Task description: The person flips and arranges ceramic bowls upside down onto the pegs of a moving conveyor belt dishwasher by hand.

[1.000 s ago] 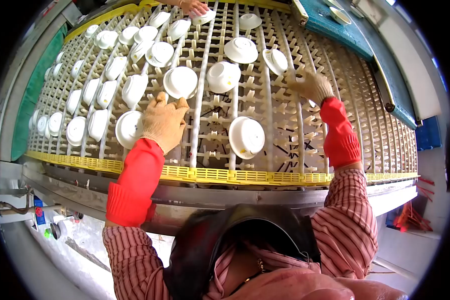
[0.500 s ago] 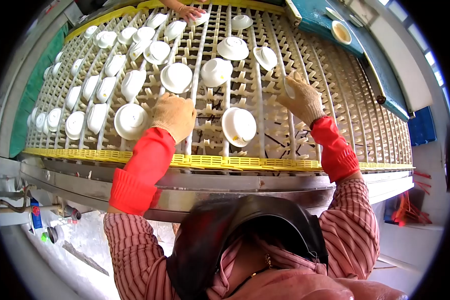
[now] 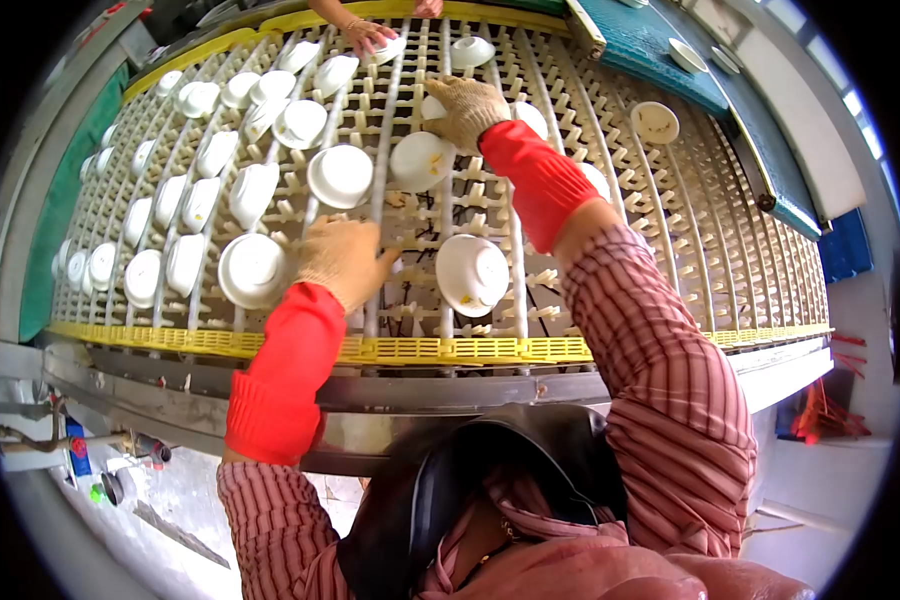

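My left hand (image 3: 340,262), in a tan knit glove, hovers over the peg rack (image 3: 410,292), just below an upside-down white bowl (image 3: 340,177). Its thumb stands apart from the bent fingers, and I see no bowl in it. Farther up, my right hand (image 3: 467,112), gloved alike, has its fingers around a white bowl (image 3: 433,108), mostly hidden under the glove. Close by are a bowl with yellow marks (image 3: 420,162) and another bowl (image 3: 530,118) beside the wrist. My right forearm partly covers a further bowl (image 3: 596,181). A tilted bowl (image 3: 472,276) sits nearer me.
Several white bowls (image 3: 255,270) fill the rack's left side. At the far edge another person's hand (image 3: 370,37) touches a bowl. A blue-green conveyor (image 3: 660,60) carries dishes at upper right; a brownish-centred bowl (image 3: 655,122) lies beside it. A yellow edge strip (image 3: 450,350) runs along my side.
My right hand has left the bowl on the right and moved up and left to another. My left hand's thumb has spread. The rack's bowls have shifted slightly left; the brownish-centred bowl moved onto the rack.
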`<state>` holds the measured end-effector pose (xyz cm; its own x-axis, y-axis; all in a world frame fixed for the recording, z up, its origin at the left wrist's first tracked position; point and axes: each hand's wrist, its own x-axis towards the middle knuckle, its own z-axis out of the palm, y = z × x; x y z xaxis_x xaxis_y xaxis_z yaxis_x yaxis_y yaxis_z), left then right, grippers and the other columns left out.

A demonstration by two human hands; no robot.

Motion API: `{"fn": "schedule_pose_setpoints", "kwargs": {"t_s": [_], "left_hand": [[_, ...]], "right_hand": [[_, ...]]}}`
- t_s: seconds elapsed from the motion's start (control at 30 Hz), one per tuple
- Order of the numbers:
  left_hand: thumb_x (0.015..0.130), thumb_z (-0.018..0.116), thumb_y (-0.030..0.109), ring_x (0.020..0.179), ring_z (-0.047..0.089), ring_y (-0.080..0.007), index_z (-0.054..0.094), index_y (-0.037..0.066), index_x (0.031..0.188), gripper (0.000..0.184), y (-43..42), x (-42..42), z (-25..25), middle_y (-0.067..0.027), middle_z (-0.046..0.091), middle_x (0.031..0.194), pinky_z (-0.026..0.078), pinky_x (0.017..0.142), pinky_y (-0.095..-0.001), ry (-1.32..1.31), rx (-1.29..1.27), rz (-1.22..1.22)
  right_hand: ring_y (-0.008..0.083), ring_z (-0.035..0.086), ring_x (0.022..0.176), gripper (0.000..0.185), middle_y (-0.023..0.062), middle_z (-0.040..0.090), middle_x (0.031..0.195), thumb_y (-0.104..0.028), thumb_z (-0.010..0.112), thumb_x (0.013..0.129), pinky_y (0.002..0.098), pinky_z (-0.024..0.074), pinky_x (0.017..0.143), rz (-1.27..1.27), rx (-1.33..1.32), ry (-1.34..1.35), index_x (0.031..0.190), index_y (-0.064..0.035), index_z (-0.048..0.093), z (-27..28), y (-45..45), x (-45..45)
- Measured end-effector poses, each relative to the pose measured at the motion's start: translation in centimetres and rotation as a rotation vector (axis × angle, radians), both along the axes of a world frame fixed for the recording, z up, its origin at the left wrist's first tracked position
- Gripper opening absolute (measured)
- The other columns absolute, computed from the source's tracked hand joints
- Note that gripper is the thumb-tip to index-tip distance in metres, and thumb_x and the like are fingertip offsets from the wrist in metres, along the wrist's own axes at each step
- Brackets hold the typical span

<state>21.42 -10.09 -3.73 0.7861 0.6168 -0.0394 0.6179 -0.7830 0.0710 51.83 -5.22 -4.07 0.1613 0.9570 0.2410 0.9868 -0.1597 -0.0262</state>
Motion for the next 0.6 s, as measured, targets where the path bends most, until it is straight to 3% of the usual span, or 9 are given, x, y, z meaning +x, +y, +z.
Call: {"fn": "schedule_pose_setpoints", "kwargs": {"t_s": [0.1, 0.17, 0.3, 0.33, 0.4, 0.43, 0.5, 0.53, 0.6], "left_hand": [[0.105, 0.068, 0.05, 0.101, 0.075, -0.0453, 0.078, 0.004, 0.103, 0.047, 1.0, -0.2, -0.8, -0.0228, 0.078, 0.101, 0.058, 0.09, -0.0566, -0.023, -0.057, 0.073], [0.106, 0.065, 0.052, 0.091, 0.076, -0.0452, 0.081, 0.006, 0.097, 0.049, 2.1, -0.5, -1.2, -0.0214, 0.079, 0.096, 0.06, 0.082, -0.0564, -0.102, -0.1, 0.099], [0.108, 0.057, 0.054, 0.089, 0.075, -0.0466, 0.082, 0.011, 0.096, 0.052, 2.9, -1.8, 0.5, -0.0213, 0.078, 0.092, 0.058, 0.08, -0.0574, -0.284, 0.048, 0.292], [0.109, 0.058, 0.053, 0.089, 0.075, -0.0464, 0.082, 0.011, 0.096, 0.049, 3.1, -2.2, 1.8, -0.0207, 0.078, 0.093, 0.058, 0.08, -0.0575, -0.346, -0.016, 0.384], [0.107, 0.063, 0.049, 0.096, 0.073, -0.0483, 0.082, 0.01, 0.112, 0.043, 5.7, -3.9, 2.3, -0.0225, 0.079, 0.102, 0.057, 0.085, -0.0566, -0.449, 0.183, 0.427], [0.105, 0.067, 0.045, 0.103, 0.073, -0.0477, 0.078, 0.009, 0.124, 0.042, 7.3, -4.9, 2.0, -0.0242, 0.079, 0.116, 0.056, 0.089, -0.0564, -0.432, 0.309, 0.477], [0.103, 0.071, 0.044, 0.115, 0.071, -0.046, 0.071, 0.008, 0.137, 0.049, 9.7, -6.5, 1.9, -0.0253, 0.075, 0.131, 0.054, 0.097, -0.0552, -0.272, 0.484, 0.503], [0.099, 0.072, 0.046, 0.131, 0.066, -0.0402, 0.064, 0.007, 0.149, 0.064, 10.4, -7.0, 1.3, -0.0197, 0.071, 0.143, 0.05, 0.113, -0.0516, -0.226, 0.362, 0.575], [0.099, 0.072, 0.045, 0.137, 0.064, -0.0388, 0.06, 0.009, 0.155, 0.069, 12.7, -8.4, -1.9, -0.0201, 0.067, 0.151, 0.048, 0.117, -0.0491, -0.371, 0.186, 0.547]], "right_hand": [[0.0387, 0.074, 0.125, 0.074, 0.0207, 0.076, 0.136, -0.056, 0.076, 0.099, 0.0501, 0.0586, 0.106, -0.101, -0.132, 0.156, 0.157, -0.0124, 0.059, 0.3, -0.6, 2.3], [0.0405, 0.076, 0.117, 0.062, 0.0217, 0.079, 0.127, -0.058, 0.074, 0.099, 0.0535, 0.0597, 0.101, -0.119, -0.086, 0.173, 0.133, -0.0065, 0.068, -0.8, -1.5, 3.4], [0.0371, 0.071, 0.129, 0.047, 0.0196, 0.075, 0.137, -0.038, 0.081, 0.095, 0.0489, 0.056, 0.109, 0.001, -0.074, -0.108, 0.125, -0.005, 0.069, -1.8, -6.0, 4.4], [0.0357, 0.068, 0.132, 0.048, 0.0167, 0.07, 0.145, -0.03, 0.079, 0.095, 0.0472, 0.0529, 0.114, 0.122, 0.067, -0.037, 0.136, -0.0064, 0.069, -2.6, -7.8, 4.8], [0.037, 0.068, 0.131, 0.07, 0.0143, 0.067, 0.15, -0.031, 0.077, 0.096, 0.0458, 0.052, 0.117, 0.137, 0.077, 0.072, 0.162, -0.0137, 0.058, -2.3, -11.1, 5.6], [0.0378, 0.068, 0.132, 0.068, 0.0186, 0.066, 0.15, -0.032, 0.075, 0.097, 0.0452, 0.0532, 0.116, 0.162, 0.002, 0.2, 0.161, -0.0136, 0.058, -1.1, -12.8, 6.0], [0.0402, 0.071, 0.123, 0.066, 0.0239, 0.068, 0.147, -0.032, 0.077, 0.098, 0.0476, 0.0566, 0.109, 0.149, 0.12, 0.002, 0.158, -0.01, 0.06, -2.9, -15.1, 7.3], [0.0405, 0.071, 0.12, 0.065, 0.0223, 0.07, 0.144, -0.031, 0.077, 0.098, 0.0483, 0.0571, 0.107, 0.143, 0.017, 0.026, 0.157, -0.0089, 0.061, -2.0, -16.1, 6.4], [0.0406, 0.072, 0.115, 0.062, 0.0198, 0.073, 0.139, -0.029, 0.077, 0.098, 0.049, 0.0577, 0.104, 0.189, -0.039, 0.024, 0.154, -0.0076, 0.063, -1.5, -17.4, 6.2]]}}
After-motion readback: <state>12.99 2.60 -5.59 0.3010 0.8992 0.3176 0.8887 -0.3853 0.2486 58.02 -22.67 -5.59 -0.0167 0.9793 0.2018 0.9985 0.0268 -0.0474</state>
